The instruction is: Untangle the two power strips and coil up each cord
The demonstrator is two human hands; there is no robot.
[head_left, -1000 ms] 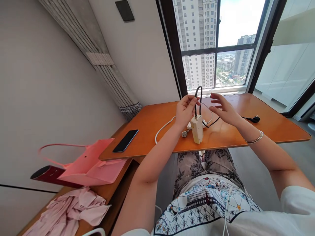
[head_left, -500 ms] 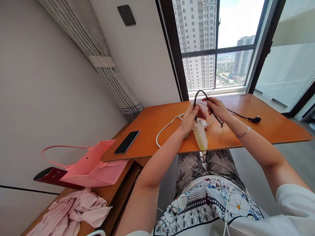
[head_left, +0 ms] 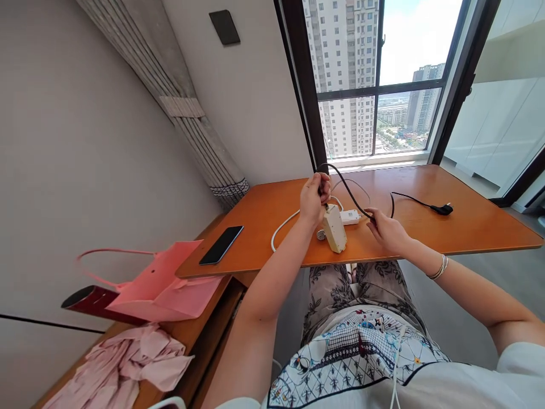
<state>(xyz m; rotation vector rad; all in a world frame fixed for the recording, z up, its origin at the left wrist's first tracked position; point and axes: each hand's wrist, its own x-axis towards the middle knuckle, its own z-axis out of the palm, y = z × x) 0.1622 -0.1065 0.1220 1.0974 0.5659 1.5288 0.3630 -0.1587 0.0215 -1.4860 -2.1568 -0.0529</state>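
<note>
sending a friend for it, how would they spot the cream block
Find the brown table by the window. Near its front edge, below the left hand, is the cream block. It is bulkier and yellower than the white block beside it.

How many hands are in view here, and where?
2: the left hand grips the thin black cable close to the cream rectangular block; the right hand holds it farther along, above the orange-brown wooden table. No others show.

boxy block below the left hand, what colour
The boxy block is cream; the head view shows it best.
</note>
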